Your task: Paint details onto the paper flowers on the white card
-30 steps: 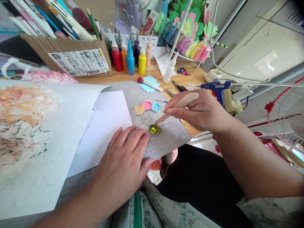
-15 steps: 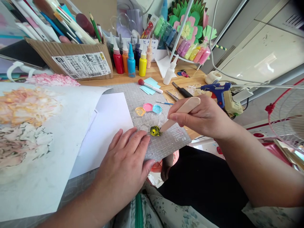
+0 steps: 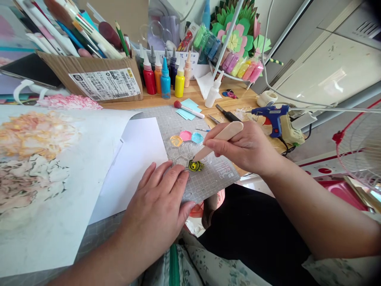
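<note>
My right hand (image 3: 238, 147) pinches a flat wooden craft stick (image 3: 224, 137). The stick's lower tip sits in a well of yellow and black paint (image 3: 195, 165), where the two colours lie in swirls. This well belongs to a clear flower-shaped palette (image 3: 190, 151) on a grey cutting mat (image 3: 198, 190). Other wells hold orange paint (image 3: 176, 141), pink paint (image 3: 185, 136) and blue paint (image 3: 197, 138). My left hand (image 3: 159, 196) lies flat with its fingers stretched out, fingertips at the palette's left edge.
White paper (image 3: 139, 155) and a large painted sheet (image 3: 35, 234) cover the left side. Behind stand paint bottles (image 3: 165, 81) and a cardboard box of brushes (image 3: 104, 85). A blue glue gun (image 3: 272, 115), a utility knife (image 3: 228, 113) and a makeup brush (image 3: 192, 110) lie farther back.
The craft stick's tip has moved from the right side of the yellow and black paint to its upper left. The swirl pattern looks different. My left hand stays in place.
</note>
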{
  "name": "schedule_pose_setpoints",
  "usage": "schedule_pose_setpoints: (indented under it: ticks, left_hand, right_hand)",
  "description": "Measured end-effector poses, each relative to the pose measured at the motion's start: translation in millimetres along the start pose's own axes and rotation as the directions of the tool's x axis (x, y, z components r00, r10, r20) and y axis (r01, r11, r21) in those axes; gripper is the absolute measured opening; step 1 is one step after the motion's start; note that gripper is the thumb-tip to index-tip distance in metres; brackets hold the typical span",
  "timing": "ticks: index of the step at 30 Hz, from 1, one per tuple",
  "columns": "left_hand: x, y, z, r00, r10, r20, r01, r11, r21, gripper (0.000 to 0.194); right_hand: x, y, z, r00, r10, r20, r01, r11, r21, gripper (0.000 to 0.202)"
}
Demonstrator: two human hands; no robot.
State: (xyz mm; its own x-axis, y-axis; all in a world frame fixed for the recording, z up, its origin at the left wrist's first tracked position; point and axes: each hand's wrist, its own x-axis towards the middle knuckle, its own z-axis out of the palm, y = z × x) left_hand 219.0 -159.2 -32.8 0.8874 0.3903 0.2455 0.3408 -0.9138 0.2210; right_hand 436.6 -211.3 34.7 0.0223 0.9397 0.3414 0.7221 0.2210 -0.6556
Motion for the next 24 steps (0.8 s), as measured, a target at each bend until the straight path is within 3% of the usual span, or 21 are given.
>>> schedule_pose_setpoints:
  ticks: [24]
  left_hand:
    - [-1.1, -1.0, -1.3, 1.0, 0.01, 0.015, -0.01, 1.0, 0.02, 0.043]
  right_hand:
    - [-2.2, -2.0, 2.8, 0.999, 0.043, -0.013, -0.044, 0.997, -0.064, 0.026]
